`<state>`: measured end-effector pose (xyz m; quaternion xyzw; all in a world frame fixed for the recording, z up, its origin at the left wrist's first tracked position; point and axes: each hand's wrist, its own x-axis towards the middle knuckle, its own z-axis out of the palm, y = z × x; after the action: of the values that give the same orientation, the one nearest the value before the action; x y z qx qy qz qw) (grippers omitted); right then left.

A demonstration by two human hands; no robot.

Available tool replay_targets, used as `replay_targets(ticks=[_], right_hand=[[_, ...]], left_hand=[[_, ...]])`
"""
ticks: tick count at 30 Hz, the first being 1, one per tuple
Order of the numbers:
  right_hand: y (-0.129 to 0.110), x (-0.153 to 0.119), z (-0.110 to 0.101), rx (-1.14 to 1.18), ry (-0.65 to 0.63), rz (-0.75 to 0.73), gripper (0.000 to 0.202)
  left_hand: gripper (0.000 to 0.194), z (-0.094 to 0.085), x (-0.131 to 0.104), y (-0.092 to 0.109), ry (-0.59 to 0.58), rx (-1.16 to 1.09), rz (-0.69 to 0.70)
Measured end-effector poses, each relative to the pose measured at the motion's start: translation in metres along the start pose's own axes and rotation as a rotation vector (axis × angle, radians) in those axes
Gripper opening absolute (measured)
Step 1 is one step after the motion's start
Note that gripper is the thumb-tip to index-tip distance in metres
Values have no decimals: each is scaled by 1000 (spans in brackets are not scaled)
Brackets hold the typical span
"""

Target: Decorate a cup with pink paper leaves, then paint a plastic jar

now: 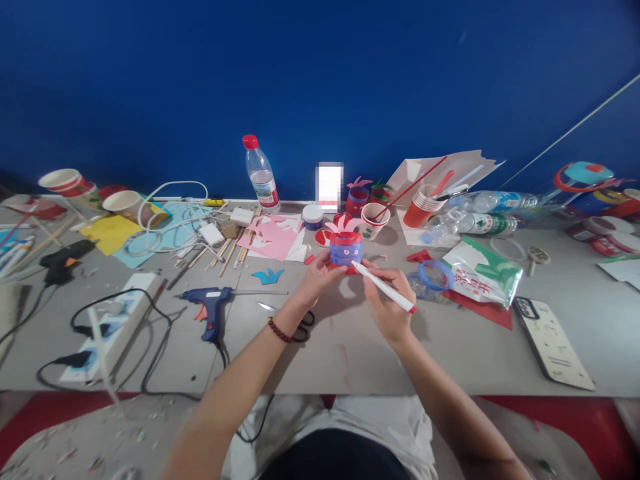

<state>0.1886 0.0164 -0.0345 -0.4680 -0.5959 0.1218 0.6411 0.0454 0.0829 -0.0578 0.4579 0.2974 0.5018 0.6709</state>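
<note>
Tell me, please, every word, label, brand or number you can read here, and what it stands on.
No text here reads with certainty.
Green-and-white packet: large red characters, too blurred to quote.
Red-capped bottle, green-labelled bottle, blue-labelled bottle: labels too small.
Phone: dark marks, unclear.

1. Blue paper figure: squat and round; red rim and base, pink petal-like strips on top, two white eyes; held upright, face towards 6 o'clock.
2. White marker: slim, red-ended; held slanted, tip towards 10 o'clock, at the figure's 5 o'clock side; contact unclear.
</note>
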Motion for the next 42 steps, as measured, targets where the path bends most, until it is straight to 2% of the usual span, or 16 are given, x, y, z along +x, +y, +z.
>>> replay_targets(ticks=[19,25,33,42], right_hand=[[-1,1,-1,12,8,4,10],[4,-2,-3,61,17,67,7],[5,-2,-3,-3,50,43,9],[4,-2,-3,48,-8,54,8]], left_hand=[[47,0,-1,2,1,55,25],[51,-1,-1,2,29,42,7],[50,-1,-1,1,-13,18,15],[50,0,-2,3,7,9,-10]])
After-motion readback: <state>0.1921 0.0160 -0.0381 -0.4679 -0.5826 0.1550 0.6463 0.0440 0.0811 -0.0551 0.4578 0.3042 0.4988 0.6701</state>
